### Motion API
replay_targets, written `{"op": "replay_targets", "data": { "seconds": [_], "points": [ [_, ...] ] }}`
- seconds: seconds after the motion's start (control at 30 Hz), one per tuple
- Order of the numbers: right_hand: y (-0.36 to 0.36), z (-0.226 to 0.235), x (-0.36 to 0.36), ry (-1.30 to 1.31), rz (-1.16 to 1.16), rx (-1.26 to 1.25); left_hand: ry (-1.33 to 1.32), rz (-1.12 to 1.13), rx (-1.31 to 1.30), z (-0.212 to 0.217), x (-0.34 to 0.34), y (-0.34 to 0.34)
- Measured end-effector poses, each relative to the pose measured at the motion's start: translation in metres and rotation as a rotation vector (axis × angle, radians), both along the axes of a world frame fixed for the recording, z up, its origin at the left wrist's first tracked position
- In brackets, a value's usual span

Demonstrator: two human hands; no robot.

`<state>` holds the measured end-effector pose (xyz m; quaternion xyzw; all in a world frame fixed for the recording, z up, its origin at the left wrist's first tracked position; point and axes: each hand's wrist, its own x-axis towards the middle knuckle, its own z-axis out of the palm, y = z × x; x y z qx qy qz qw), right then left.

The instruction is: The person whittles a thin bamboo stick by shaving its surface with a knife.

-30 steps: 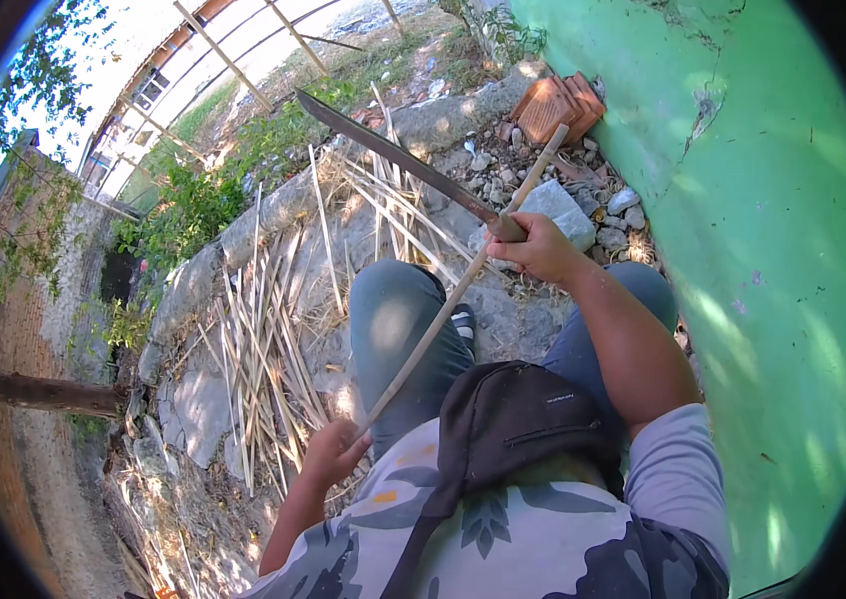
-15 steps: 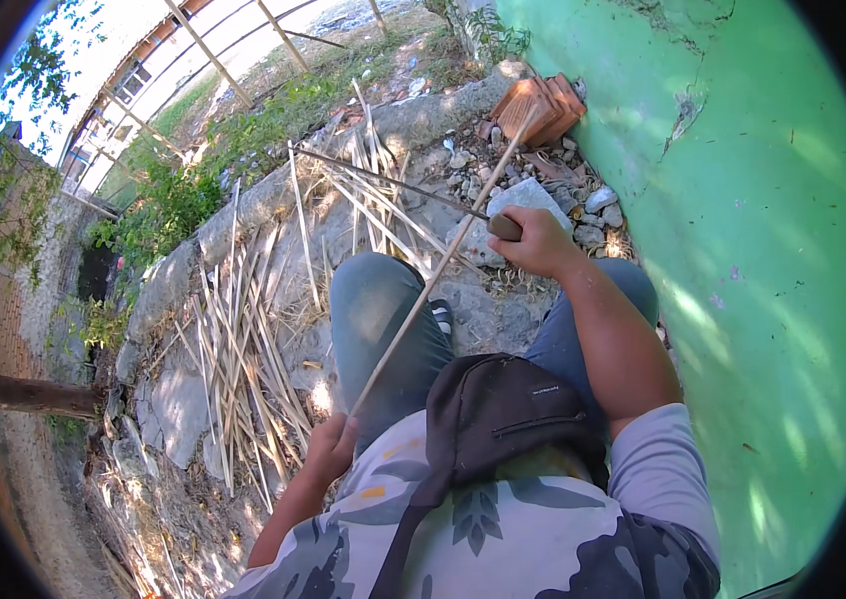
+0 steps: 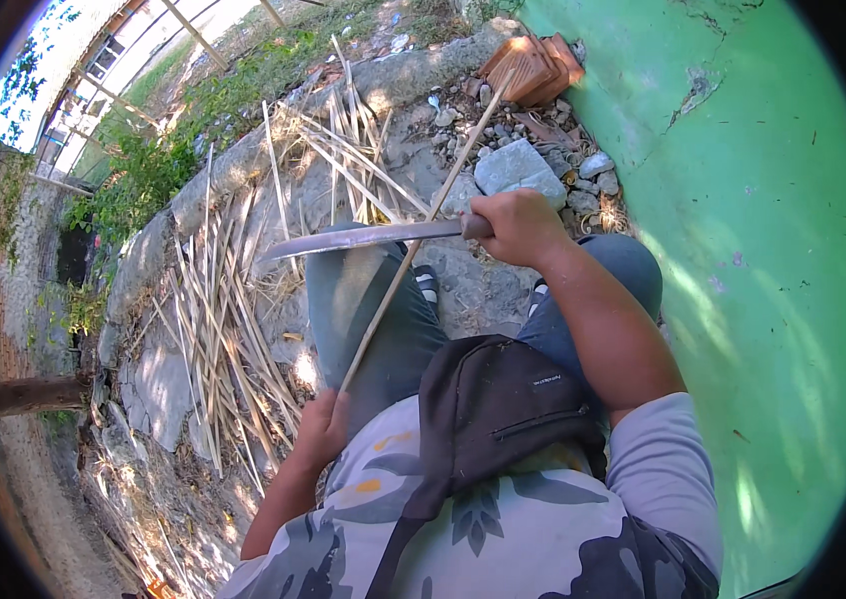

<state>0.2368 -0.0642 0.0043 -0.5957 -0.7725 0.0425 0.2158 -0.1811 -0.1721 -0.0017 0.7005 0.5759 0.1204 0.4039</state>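
Note:
My right hand grips the handle of a long machete, its blade pointing left across my knees. My left hand holds the near end of a thin pale bamboo stick by my hip. The stick slants up and to the right, toward the reddish bricks. The blade lies against the stick about halfway along it. I am sitting, with a dark pouch on my chest and grey trousers over my legs.
A heap of split bamboo strips lies on the rough stone ground to my left. A grey rock, loose stones and reddish bricks sit ahead. A green wall rises at my right. Weeds grow beyond the stone curb.
The machete has swung down from a raised slant ahead of me to lie level across my knees against the stick. My left hand keeps hold of the stick's near end.

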Motion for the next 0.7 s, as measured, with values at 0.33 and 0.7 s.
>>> {"op": "replay_targets", "data": {
  "seconds": [0.33,0.7],
  "points": [
    [-0.003,0.002,-0.009,0.054,0.012,-0.179,-0.056,-0.016,0.038,-0.002,-0.001,0.000],
    [0.004,-0.011,-0.015,0.061,0.018,-0.201,-0.002,-0.017,0.054,-0.009,-0.007,-0.001]
  ]
}}
